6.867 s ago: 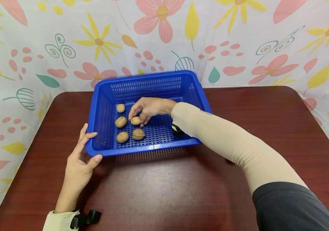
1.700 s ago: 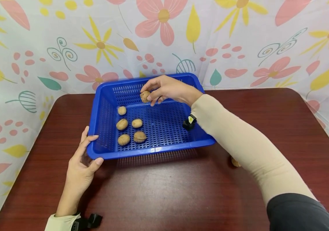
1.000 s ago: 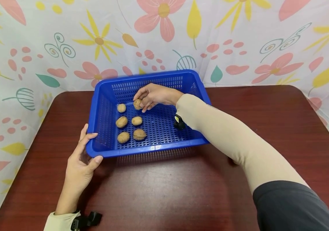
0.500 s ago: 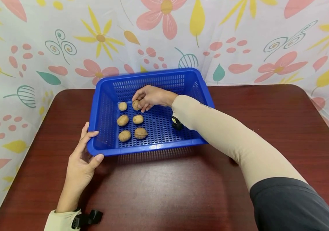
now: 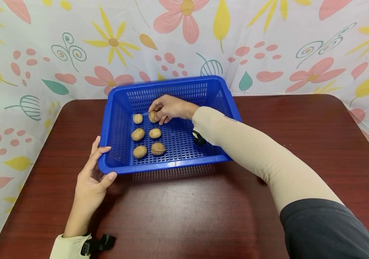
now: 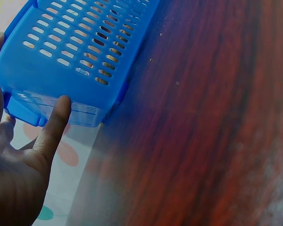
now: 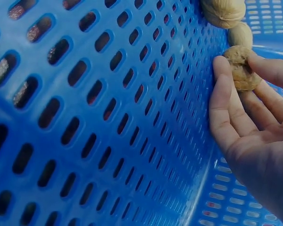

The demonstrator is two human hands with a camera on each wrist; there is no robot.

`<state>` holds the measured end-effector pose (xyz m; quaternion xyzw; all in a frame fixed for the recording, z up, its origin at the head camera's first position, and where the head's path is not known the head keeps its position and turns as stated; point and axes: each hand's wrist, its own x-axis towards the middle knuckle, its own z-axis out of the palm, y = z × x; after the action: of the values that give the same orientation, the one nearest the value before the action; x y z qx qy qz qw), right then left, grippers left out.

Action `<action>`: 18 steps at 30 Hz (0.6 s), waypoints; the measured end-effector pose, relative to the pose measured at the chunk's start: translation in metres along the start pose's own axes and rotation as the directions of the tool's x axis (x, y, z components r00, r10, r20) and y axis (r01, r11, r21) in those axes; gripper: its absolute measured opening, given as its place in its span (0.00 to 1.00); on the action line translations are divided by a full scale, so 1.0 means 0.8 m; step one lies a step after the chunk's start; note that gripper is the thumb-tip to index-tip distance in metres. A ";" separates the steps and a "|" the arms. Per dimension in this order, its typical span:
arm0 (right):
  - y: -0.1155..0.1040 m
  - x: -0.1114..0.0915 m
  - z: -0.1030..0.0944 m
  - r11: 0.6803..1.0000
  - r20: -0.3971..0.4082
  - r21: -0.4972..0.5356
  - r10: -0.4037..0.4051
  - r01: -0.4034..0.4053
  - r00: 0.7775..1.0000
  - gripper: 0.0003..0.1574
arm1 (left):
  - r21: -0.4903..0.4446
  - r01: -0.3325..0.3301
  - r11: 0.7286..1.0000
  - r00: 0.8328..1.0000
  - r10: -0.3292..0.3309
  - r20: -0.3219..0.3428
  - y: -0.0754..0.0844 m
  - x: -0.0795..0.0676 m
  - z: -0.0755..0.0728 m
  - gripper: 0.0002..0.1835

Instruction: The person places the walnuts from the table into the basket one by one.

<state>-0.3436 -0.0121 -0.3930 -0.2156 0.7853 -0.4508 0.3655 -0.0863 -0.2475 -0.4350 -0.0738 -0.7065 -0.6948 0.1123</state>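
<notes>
My right hand [image 5: 172, 108] is down inside a blue plastic basket [image 5: 171, 165], its thumb and fingers pinching a walnut [image 5: 152, 117] close to the slotted floor. In the right wrist view that walnut [image 7: 243, 77] shows between thumb and fingertips. To its left lies a column of walnuts: a back one [image 5: 138, 118], a middle one [image 5: 138, 135] and a front one [image 5: 140, 151]. Two more, a pale walnut [image 5: 155, 133] and a darker walnut [image 5: 158, 149], line up in front of the held one. My left hand [image 5: 88, 183] grips the basket's front left corner, thumb on the front rim.
The basket stands at the back of a dark red wooden table [image 5: 184, 216], near a flower-printed cloth [image 5: 268, 43]. Right of the basket, a small dark object [image 5: 261, 181] peeks out beside the right sleeve [image 5: 252, 147], mostly hidden.
Earlier my right hand was at the pale walnut; it then brought another walnut over the back of the basket and lowered it into the back row. The left hand keeps its hold.
</notes>
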 end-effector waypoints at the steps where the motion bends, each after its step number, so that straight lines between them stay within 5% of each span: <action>1: 0.000 -0.001 0.000 1.000 0.000 -0.002 0.002 -0.002 1.000 0.27 | -0.002 0.001 1.000 1.000 -0.001 0.001 -0.001 0.000 0.000 0.32; 11: -0.021 -0.026 -0.014 0.999 -0.048 -0.028 0.015 -0.016 0.999 0.28 | 0.023 0.020 1.000 1.000 -0.020 -0.006 -0.001 -0.001 0.001 0.32; 18: -0.043 -0.090 -0.053 0.996 -0.098 -0.060 -0.066 0.060 0.993 0.28 | 0.013 -0.001 1.000 1.000 0.001 -0.002 0.000 -0.001 -0.001 0.32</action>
<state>-0.3296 0.0424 -0.3223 -0.2277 0.8078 -0.4500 0.3051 -0.0855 -0.2481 -0.4351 -0.0728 -0.7107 -0.6904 0.1136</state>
